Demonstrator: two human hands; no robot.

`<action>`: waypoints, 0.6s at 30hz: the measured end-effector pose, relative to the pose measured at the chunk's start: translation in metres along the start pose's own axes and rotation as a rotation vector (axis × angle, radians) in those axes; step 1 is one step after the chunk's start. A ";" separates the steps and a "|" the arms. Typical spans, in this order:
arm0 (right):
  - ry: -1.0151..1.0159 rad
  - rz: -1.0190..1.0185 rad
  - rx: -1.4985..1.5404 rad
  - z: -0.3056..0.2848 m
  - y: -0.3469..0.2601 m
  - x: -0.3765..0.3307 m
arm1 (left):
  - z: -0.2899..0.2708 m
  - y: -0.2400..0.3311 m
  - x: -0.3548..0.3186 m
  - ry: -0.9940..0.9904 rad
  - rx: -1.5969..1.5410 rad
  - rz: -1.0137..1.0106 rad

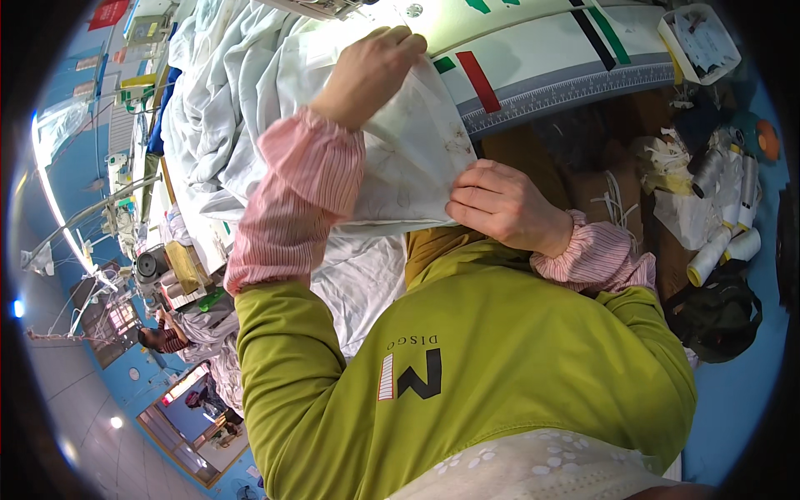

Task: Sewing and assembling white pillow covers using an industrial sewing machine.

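Note:
A large white cloth (400, 167) lies over the worktable and hangs down at the near edge by my lap. My left hand (371, 75) is on its far part, close to the sewing machine (321, 7), with the fingers curled together on the fabric near the table's edge. Lower and to the right, my right hand (508, 204) pinches the cloth's right-hand edge between thumb and fingers. Between the two hands the cloth is spread fairly flat, with faint dark marks. To the left it bunches into deep folds. The fingertips of both hands are partly hidden.
A grey ruler strip (575, 98) runs along the table edge, with red, black and green tape beyond. At the far right stands a white box (700, 42) of small items. Thread cones (725, 242) and a dark bag (717, 317) lie right. Another person (162, 335) sits far left.

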State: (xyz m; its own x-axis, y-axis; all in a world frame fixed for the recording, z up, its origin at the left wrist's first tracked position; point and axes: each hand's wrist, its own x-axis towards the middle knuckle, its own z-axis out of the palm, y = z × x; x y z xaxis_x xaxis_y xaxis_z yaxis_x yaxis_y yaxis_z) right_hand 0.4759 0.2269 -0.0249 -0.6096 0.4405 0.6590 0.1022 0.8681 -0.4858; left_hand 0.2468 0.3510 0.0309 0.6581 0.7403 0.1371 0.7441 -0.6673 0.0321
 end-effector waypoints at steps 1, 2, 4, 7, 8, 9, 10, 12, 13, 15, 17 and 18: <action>-0.007 -0.004 -0.002 0.002 0.000 0.001 | 0.003 0.007 -0.011 0.007 -0.002 -0.004; 0.008 0.002 0.001 0.005 -0.001 0.002 | 0.004 0.015 -0.024 0.083 -0.062 -0.050; 0.009 -0.005 0.007 0.008 -0.002 0.004 | 0.008 0.023 -0.046 0.138 -0.133 -0.093; 0.004 0.015 -0.006 0.010 -0.005 0.003 | 0.004 0.033 -0.054 0.155 -0.158 -0.098; 0.002 0.027 -0.004 0.010 -0.006 0.004 | 0.006 0.033 -0.055 0.150 -0.140 -0.099; 0.000 0.040 -0.003 0.011 -0.007 0.004 | 0.008 0.032 -0.057 0.158 -0.142 -0.107; -0.010 0.035 -0.003 0.012 -0.007 0.004 | 0.010 0.031 -0.058 0.170 -0.139 -0.093; 0.003 0.062 -0.014 0.015 -0.005 0.005 | 0.012 0.024 -0.058 0.189 -0.140 -0.075; -0.004 0.061 -0.018 0.016 -0.002 0.008 | 0.012 0.020 -0.057 0.197 -0.126 -0.067; 0.014 0.071 -0.040 0.018 0.003 0.017 | 0.013 0.009 -0.059 0.207 -0.109 -0.064; 0.026 0.065 -0.042 0.022 0.010 0.026 | 0.017 -0.008 -0.057 0.239 -0.100 -0.012; 0.043 0.063 -0.043 0.023 0.011 0.029 | 0.018 -0.016 -0.057 0.244 -0.102 -0.014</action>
State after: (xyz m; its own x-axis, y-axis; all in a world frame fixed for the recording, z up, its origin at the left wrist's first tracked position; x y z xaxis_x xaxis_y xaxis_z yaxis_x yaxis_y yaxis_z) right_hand 0.4410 0.2442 -0.0242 -0.5663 0.5034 0.6526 0.1739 0.8470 -0.5024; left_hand 0.1995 0.3209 0.0044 0.5912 0.7166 0.3700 0.7293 -0.6709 0.1341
